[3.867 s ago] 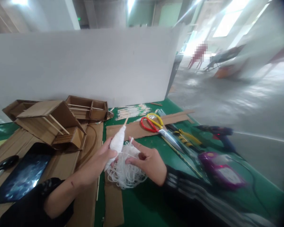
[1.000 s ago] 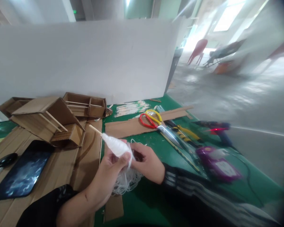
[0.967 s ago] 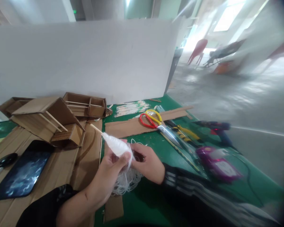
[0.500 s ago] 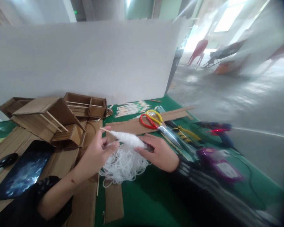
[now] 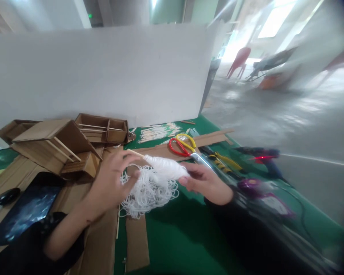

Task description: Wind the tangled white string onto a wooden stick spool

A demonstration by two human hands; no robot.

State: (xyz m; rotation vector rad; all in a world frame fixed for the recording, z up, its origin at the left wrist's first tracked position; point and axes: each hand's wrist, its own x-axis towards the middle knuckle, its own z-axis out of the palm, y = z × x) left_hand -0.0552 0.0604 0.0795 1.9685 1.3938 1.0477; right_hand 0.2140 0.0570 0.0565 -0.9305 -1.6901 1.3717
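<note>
My right hand (image 5: 205, 181) grips the thick right end of a spindle of white string (image 5: 166, 168), string wound thickly around a thin wooden stick (image 5: 135, 153). The stick's bare tip points up and left. My left hand (image 5: 114, 175) is beside that tip, thumb and fingers apart; a strand of string passes close to them. Below the spindle lies a loose, tangled heap of white string (image 5: 150, 194). Red-and-yellow-handled scissors (image 5: 183, 146) lie just beyond my right hand, their blades partly hidden.
Cardboard box models (image 5: 54, 143) stand at the left, above a dark tablet-like panel (image 5: 28, 210). Thin sticks (image 5: 159, 133) lie by the white partition (image 5: 103, 76). Yellow-handled pliers (image 5: 229, 162), a glue gun (image 5: 265, 158) and a purple object (image 5: 250, 185) sit at the right.
My left fingers have come off the stick and spread apart, moving left. My right hand and the spindle have shifted right, and the spindle's right end tips lower.
</note>
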